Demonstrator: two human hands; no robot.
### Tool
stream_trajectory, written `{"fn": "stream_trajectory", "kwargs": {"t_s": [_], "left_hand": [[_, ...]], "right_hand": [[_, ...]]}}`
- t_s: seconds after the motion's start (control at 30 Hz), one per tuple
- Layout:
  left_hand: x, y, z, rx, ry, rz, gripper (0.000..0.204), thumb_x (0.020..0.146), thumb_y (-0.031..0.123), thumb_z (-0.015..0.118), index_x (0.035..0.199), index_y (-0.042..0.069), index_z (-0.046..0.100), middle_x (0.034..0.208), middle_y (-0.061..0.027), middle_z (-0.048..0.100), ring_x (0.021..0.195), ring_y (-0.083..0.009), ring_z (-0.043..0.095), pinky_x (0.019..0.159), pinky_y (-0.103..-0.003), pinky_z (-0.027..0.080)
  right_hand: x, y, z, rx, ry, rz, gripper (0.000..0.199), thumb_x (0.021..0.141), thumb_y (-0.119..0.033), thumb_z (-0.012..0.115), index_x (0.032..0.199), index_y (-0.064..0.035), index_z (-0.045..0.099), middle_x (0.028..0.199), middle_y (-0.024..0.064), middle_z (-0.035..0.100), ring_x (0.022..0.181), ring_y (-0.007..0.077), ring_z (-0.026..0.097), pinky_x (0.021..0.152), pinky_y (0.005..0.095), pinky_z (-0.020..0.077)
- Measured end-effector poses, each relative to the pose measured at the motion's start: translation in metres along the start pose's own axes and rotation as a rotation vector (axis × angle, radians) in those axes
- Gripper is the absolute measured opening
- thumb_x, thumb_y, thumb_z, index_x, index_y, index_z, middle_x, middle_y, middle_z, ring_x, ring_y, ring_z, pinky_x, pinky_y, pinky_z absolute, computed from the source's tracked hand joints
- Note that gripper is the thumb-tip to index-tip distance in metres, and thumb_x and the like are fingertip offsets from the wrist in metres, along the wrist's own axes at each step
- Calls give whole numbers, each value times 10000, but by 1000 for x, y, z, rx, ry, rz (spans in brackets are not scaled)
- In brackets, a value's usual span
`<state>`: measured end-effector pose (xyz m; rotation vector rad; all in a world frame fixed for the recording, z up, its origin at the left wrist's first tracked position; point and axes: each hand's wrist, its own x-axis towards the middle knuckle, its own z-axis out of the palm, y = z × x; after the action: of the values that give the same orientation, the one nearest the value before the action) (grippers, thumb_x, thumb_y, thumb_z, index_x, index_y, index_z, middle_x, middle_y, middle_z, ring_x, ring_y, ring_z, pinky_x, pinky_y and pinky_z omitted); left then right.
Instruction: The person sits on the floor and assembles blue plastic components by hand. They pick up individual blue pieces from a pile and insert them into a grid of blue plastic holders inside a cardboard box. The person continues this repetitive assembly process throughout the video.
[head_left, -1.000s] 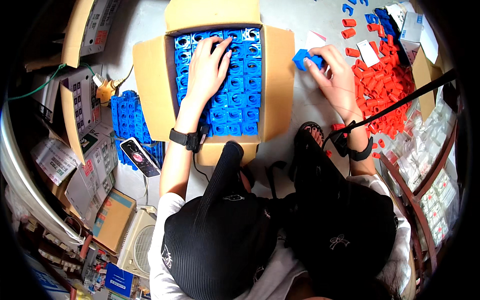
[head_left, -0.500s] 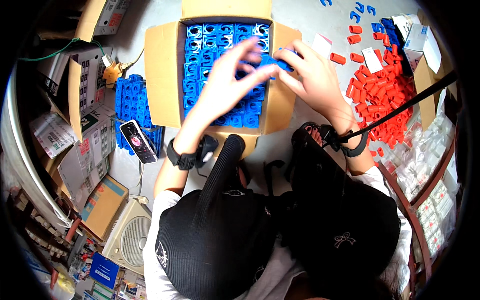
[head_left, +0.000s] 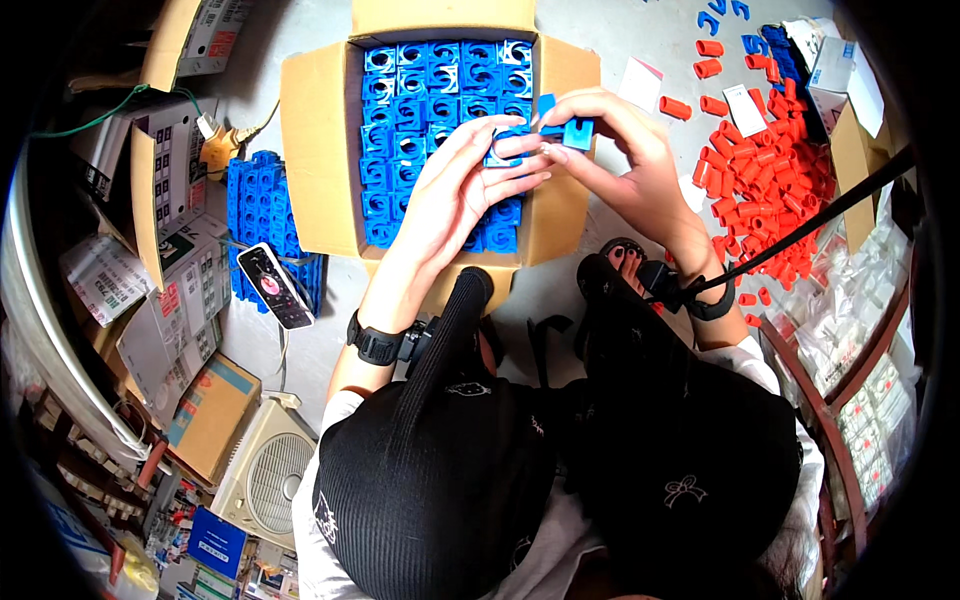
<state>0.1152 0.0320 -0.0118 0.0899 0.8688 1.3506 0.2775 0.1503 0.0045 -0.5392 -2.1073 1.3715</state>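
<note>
My left hand (head_left: pixel 450 185) is turned palm up over the box with its fingers half curled. A small blue plastic part (head_left: pixel 493 160) shows among those fingers, partly covered by them. My right hand (head_left: pixel 635 150) pinches a blue plastic clip (head_left: pixel 577 134) between thumb and fingertips, close to the left fingertips. Beneath both hands stands an open cardboard box (head_left: pixel 322 150). Rows of square blue plastic parts with round holes (head_left: pixel 410 82) fill it; my left hand hides some of them.
Red plastic sleeves (head_left: pixel 750 170) lie heaped on the floor at right, with a few blue clips (head_left: pixel 708 22) beyond. To the left are stacked blue parts (head_left: pixel 258 210), a phone (head_left: pixel 275 285), a fan (head_left: pixel 270 470) and cardboard cartons (head_left: pixel 210 415). A black strap (head_left: pixel 800 225) crosses at right.
My left hand has turned from palm down to palm up, its fingers now around a blue part. The blue clip in my right hand shows more plainly. The view has shifted slightly.
</note>
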Motion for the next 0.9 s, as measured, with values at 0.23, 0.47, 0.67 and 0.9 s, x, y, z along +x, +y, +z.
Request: {"fn": "stream_trajectory", "kwargs": {"t_s": [0.23,0.47,0.67,0.9], "left_hand": [[7,-8,-10,-107,-22,47,267,1037,194,427,1192,0,525,1101,-122,584,1015,-241,640,894,-403,558],[7,-12,-2,-7,117,-53,277,1025,225,479,1192,13,542,1136,-96,588,1031,-192,623,868,-379,575],[9,-17,-1,-65,100,-42,292,1022,233,495,1198,8,551,1135,-116,599,1039,-197,629,873,-359,570],[13,-14,-12,-40,194,-71,241,956,244,629,1024,16,594,1003,-129,639,929,-186,675,805,-324,589]], "right_hand": [[-2,-3,5,-3,-68,86,212,830,-52,710,1025,-37,626,961,41,630,636,95,518,581,226,430],[-6,-3,9,141,-84,186,253,826,-49,711,1060,-62,613,946,43,629,615,107,516,563,236,427],[-2,-3,7,-34,-144,55,302,804,-49,711,1089,-51,608,975,96,637,715,224,610,640,276,486],[-2,11,-4,-182,-1,-23,291,807,-50,686,1087,-38,608,946,118,623,839,267,620,735,336,500]]}}
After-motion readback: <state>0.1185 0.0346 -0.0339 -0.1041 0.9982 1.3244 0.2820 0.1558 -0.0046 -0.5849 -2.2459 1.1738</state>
